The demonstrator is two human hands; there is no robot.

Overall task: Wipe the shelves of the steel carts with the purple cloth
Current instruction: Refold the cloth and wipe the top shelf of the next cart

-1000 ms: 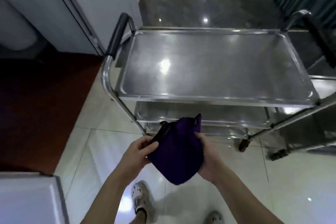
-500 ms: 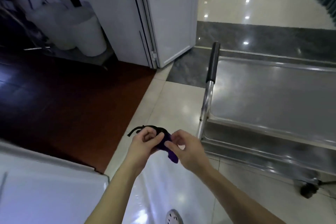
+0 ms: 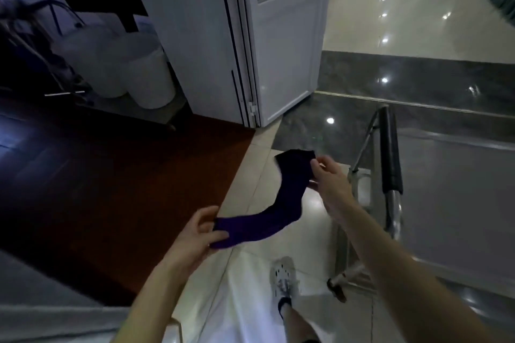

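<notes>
purple, deep and nearly black at its far end, the cloth (image 3: 267,211) hangs in the air as a long band pulled out between 2 hands. it curves in a loose s from lower left up to upper right, its near end wider and a clearer violet, its far end folded to a blunt corner. the weave is too blurred to read. the left grip (image 3: 195,234) is clamped on the near end, thumb on top and fingers curled under. the right grip (image 3: 331,184) pinches the far end between thumb and fingertips, the other fingers loosely bent.

the cloth is above the pale tiled floor (image 3: 250,301), just left of the steel cart (image 3: 451,189) and not touching it. the cart's flat top shelf shines dully grey, with a black-sleeved handle (image 3: 390,159) along its left end and a dark caster (image 3: 337,289) below. a white perforated shoe (image 3: 282,278) stands on the tile under the cloth. to the left lies red-brown flooring (image 3: 111,189); beyond it stand a white folding door (image 3: 287,44) and 2 white buckets (image 3: 150,75).
</notes>
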